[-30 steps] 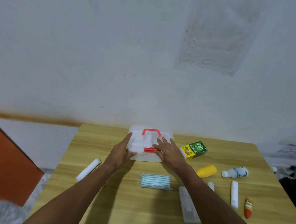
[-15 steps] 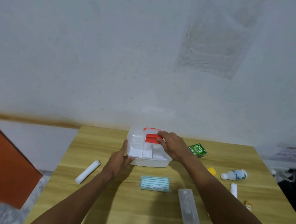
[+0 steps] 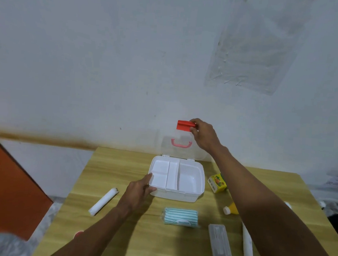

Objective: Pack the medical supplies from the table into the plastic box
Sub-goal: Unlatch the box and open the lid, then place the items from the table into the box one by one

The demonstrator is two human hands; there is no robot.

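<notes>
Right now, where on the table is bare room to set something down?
Bare wood lies between the white roll and the plastic box, though the left hand reaches across it. Right of the box is crowded: carton, yellow bottle, tube.

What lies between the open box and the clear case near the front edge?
In the head view, the striped packet lies between the box and the clear case.
</notes>
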